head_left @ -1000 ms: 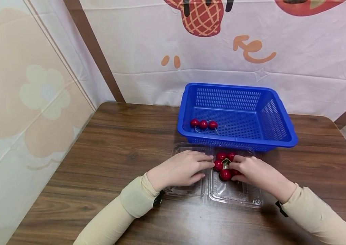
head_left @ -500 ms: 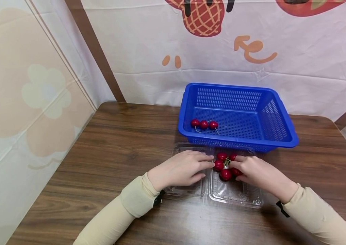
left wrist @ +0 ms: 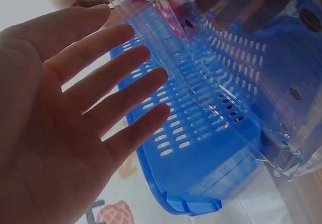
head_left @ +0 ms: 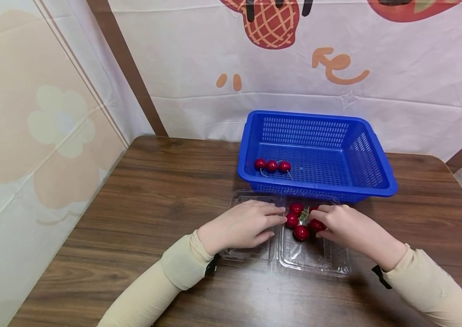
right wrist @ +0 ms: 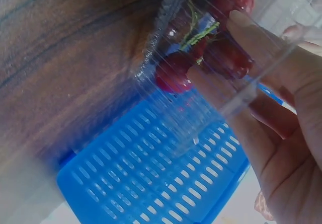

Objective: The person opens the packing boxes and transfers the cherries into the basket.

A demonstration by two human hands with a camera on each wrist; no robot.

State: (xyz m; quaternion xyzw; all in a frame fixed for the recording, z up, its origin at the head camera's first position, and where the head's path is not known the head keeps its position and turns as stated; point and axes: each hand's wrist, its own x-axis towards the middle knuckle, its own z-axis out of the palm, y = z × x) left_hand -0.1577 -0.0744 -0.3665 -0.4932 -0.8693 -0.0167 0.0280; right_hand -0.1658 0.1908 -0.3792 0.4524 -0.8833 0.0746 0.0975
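Note:
A clear plastic clamshell box (head_left: 312,261) lies unfolded on the table. Several red cherries (head_left: 301,233) form a ring in its right half, their green stems (head_left: 304,214) meeting in the middle. My right hand (head_left: 349,227) reaches into that half, thumb and fingers bent around a cherry (head_left: 318,225) on the ring's right side. In the right wrist view the fingers show through the clear wall, among the cherries (right wrist: 173,73). Over the left half my left hand (head_left: 243,225) is spread with fingers extended, fingertips beside the leftmost cherry (head_left: 291,220). Its palm holds nothing in the left wrist view.
A blue perforated basket (head_left: 316,187) stands right behind the box. Three cherries (head_left: 271,166) with stems lie in its front left corner. The wooden table (head_left: 153,204) ends at a printed cloth wall (head_left: 198,113) behind and to the left.
My right hand has shifted slightly right, and more of the right-side cherry shows. The right-side cherries have moved a little outward from the stems. My left hand has stayed still.

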